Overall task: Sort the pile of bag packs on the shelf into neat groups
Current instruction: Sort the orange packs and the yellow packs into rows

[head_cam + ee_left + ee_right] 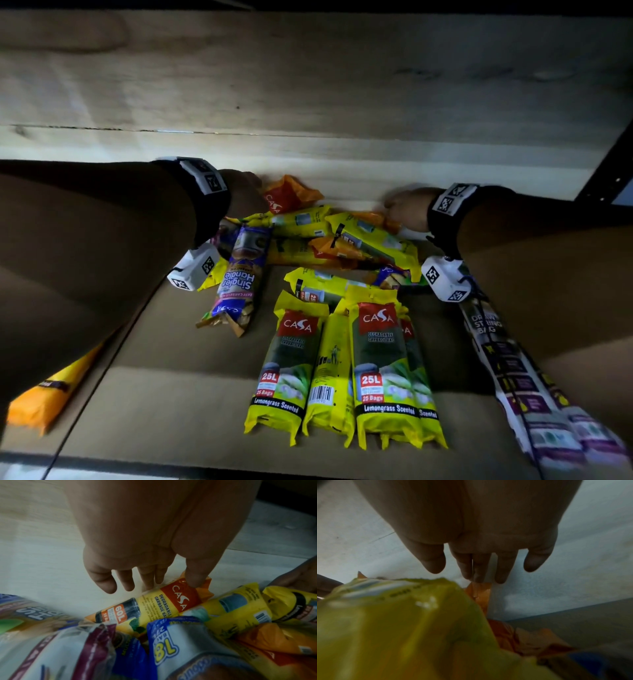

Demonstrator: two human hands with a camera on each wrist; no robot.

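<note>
A loose pile of bag packs [325, 240] lies at the back of the shelf, yellow, orange and purple ones mixed. My left hand [239, 188] is at the pile's back left. Its thumb [193, 580] touches the top flap of an orange 60L Casa pack [154, 605], and its straight fingers reach down behind that pack. My right hand [404, 209] is at the pile's back right, open, its fingertips [479, 577] just above an orange pack [481, 592] tucked behind a yellow pack [402, 622]. Several yellow 25L Casa packs [342, 370] lie side by side at the front.
A purple Singlet Handle pack [239, 274] lies left of the pile. An orange pack [44, 394] sits at the front left. Purple-and-white drawstring bag packs [513, 377] lie along the right. The pale back wall [342, 164] stands right behind both hands. Bare cardboard floor [171, 394] shows front left.
</note>
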